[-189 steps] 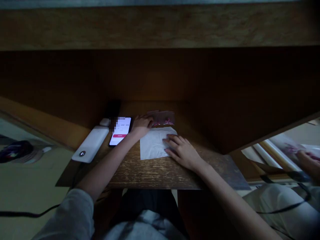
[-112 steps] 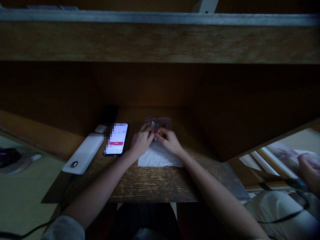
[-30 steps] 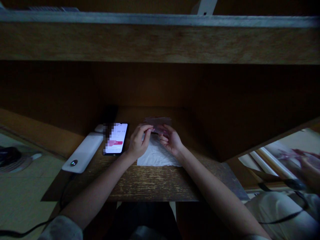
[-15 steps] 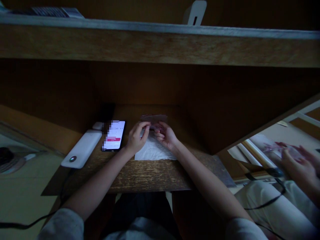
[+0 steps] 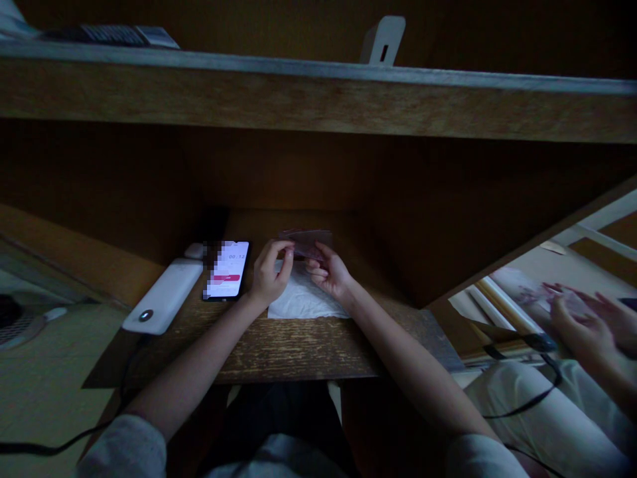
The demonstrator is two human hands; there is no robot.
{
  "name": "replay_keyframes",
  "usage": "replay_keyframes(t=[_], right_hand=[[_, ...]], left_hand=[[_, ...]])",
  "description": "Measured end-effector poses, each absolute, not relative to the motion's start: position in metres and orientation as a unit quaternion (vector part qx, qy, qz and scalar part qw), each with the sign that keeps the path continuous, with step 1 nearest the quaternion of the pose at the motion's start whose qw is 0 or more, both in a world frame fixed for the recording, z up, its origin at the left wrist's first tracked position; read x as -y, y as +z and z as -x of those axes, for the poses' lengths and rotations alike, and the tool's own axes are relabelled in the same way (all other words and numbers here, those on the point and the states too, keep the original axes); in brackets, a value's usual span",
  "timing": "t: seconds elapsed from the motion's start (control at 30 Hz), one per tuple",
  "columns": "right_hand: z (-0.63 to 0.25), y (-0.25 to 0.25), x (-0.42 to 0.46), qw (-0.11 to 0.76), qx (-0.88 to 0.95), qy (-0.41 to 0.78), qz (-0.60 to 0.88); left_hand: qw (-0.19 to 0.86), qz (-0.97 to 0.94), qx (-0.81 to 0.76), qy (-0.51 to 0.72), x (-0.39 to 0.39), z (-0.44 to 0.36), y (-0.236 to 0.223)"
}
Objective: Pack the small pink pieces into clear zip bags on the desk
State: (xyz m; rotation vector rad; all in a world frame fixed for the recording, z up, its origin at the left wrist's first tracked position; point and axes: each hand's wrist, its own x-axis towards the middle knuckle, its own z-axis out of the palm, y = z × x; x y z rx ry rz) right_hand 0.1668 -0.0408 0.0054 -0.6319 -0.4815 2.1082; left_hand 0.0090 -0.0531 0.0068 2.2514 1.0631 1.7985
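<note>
I'm holding the bag [image 5: 306,244] over the far edge of the tissue [image 5: 298,297], and a light, steady pinch suits it best. My right hand [image 5: 327,269] is pinching the bag's near edge, palm tilted up, while my left hand [image 5: 269,275] is curling just beside it, and I can't tell whether it's gripping.

White power bank [image 5: 162,295] beside a phone [image 5: 233,269] (timer showing).
</note>
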Motion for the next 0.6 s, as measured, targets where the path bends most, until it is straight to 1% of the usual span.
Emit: replay_keyframes(t=[0.13,0.23,0.3,0.47,0.6], right_hand=[[-0.166,0.005,0.041,0.434,0.198,0.843,0.249],[-0.166,0.004,0.04,0.436,0.21,0.836,0.257],[-0.166,0.003,0.039,0.448,0.223,0.822,0.271],[-0.164,-0.003,0.038,0.493,0.275,0.758,0.325],[-0.161,-0.007,0.038,0.502,0.318,0.718,0.362]], left_hand=[[0.065,-0.708,-0.354,0.608,0.05,-0.009,0.003],[0.058,-0.698,-0.361,0.616,0.049,-0.009,0.005],[0.03,-0.704,-0.363,0.609,0.05,-0.008,0.01],[-0.082,-0.747,-0.35,0.559,0.055,0.003,0.027],[-0.165,-0.787,-0.383,0.455,0.066,0.017,0.031]])
